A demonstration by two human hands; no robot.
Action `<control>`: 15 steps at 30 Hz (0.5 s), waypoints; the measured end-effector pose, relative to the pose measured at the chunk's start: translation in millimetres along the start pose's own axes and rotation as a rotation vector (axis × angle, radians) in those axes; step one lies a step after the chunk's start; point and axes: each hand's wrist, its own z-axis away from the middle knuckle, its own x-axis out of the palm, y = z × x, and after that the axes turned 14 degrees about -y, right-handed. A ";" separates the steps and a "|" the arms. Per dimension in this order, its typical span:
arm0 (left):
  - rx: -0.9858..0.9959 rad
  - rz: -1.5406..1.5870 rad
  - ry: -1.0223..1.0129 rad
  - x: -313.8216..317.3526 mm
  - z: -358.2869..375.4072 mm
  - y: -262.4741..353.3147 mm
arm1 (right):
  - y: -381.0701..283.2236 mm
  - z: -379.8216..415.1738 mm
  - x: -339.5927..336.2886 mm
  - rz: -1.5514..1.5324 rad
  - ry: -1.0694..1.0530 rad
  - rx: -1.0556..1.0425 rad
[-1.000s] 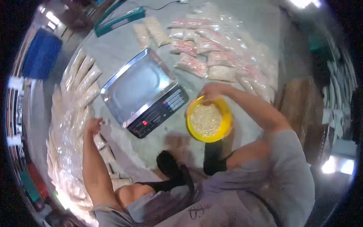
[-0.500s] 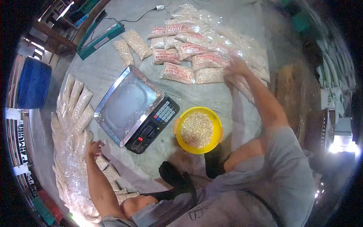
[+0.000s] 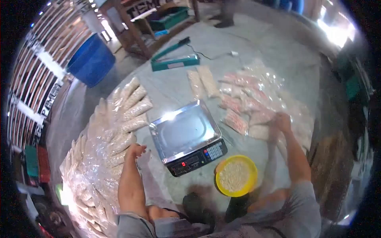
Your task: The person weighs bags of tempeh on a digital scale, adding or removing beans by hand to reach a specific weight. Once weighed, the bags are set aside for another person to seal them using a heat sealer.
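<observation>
My left hand (image 3: 136, 150) is beside the large pile of filled clear plastic bags (image 3: 95, 146) on the left, its fingers apart and nothing in them. My right hand (image 3: 281, 122) reaches onto the heap of filled bags with red print (image 3: 254, 105); its fingers are blurred, and I cannot tell whether they grip a bag. Between my arms a digital scale (image 3: 186, 133) with a bare metal tray shows a red 0. Nearer my feet stands a yellow bowl (image 3: 254, 184) of pale, small pieces (image 3: 234, 175).
Two filled bags without print (image 3: 202, 82) lie beyond the scale. Behind them is a green bag sealer (image 3: 176, 63) with its arm raised and a cord. A blue tub (image 3: 91, 61) stands at the far left. Another person's foot (image 3: 224, 22) shows at the back.
The head view has swung up and left, bringing the blue tub and the back of the room into sight. Both hands stay near the same bags; the scale still reads 0.
</observation>
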 end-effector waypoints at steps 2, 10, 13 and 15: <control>0.078 -0.239 0.032 -2.4 12.1 -4.9 | -18.9 -3.9 -4.6 -0.186 0.046 0.006; 0.010 0.079 0.367 -33.1 -33.2 -6.4 | -95.5 -19.2 -64.3 0.075 0.056 -0.330; 0.125 0.485 0.668 -33.8 82.1 69.9 | -147.6 -21.3 -107.1 0.063 -0.127 -0.403; 0.265 0.857 0.651 -46.6 64.1 78.6 | -187.3 -28.0 -123.9 0.190 -0.195 -0.504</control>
